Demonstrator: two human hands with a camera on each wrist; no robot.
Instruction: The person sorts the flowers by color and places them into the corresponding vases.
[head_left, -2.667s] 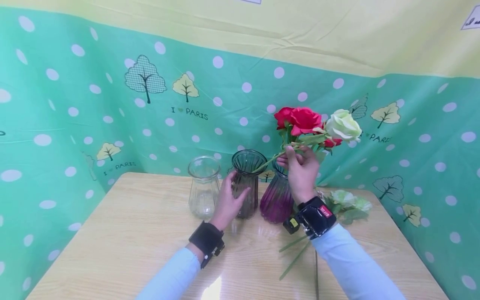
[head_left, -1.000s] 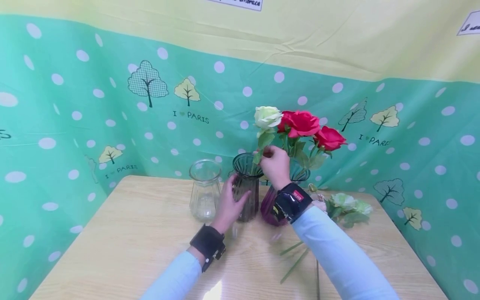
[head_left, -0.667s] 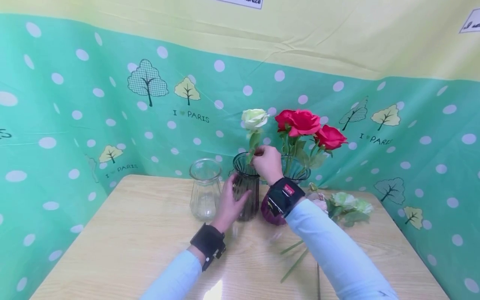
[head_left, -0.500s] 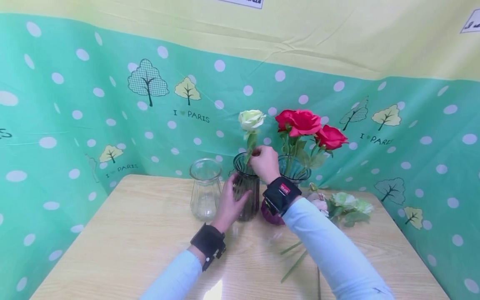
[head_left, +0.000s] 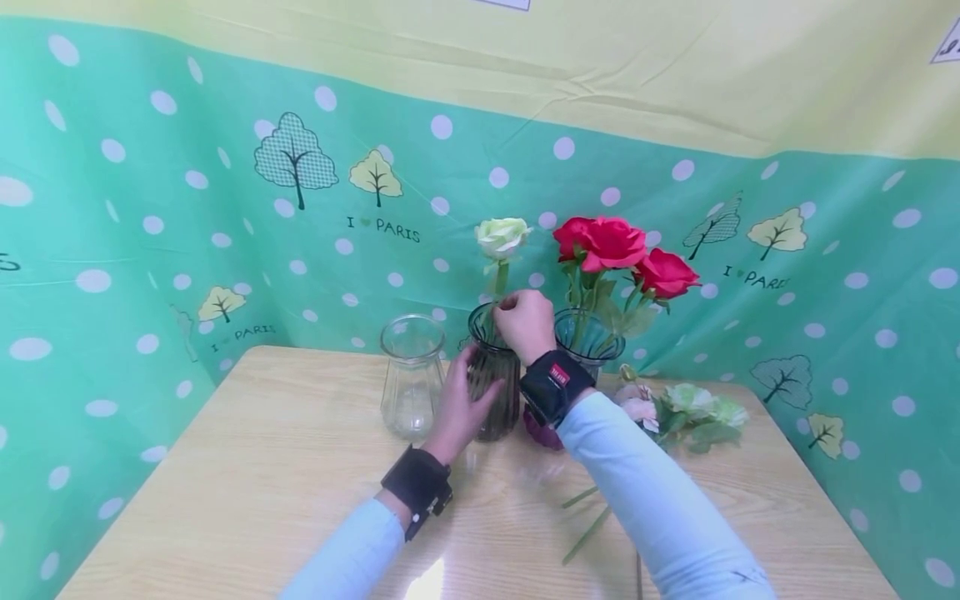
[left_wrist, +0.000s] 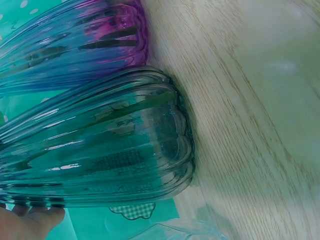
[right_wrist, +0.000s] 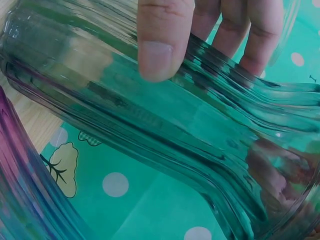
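In the head view my left hand (head_left: 459, 408) holds the dark grey ribbed glass vase (head_left: 502, 417) from its left side. Its thumb and fingers (right_wrist: 162, 42) lie against the glass in the right wrist view. At the vase's mouth my right hand (head_left: 527, 325) pinches the stem of a white rose (head_left: 502, 238), whose bloom stands upright above the rim. The green stem (left_wrist: 135, 107) shows through the glass in the left wrist view, reaching down near the base. My right fingertips are partly hidden by the hand itself.
A clear glass vase (head_left: 411, 400) stands to the left. On the right, a blue-purple vase (head_left: 588, 346) bears several red roses (head_left: 613, 244). Pale flowers (head_left: 693, 404) lie on the wooden table (head_left: 300, 475), their stems pointing forward. A patterned curtain (head_left: 450, 167) hangs behind.
My right hand has brought the white rose from the right, over the red roses, to the dark vase, and its stem has gone down inside. My left hand has kept its hold.
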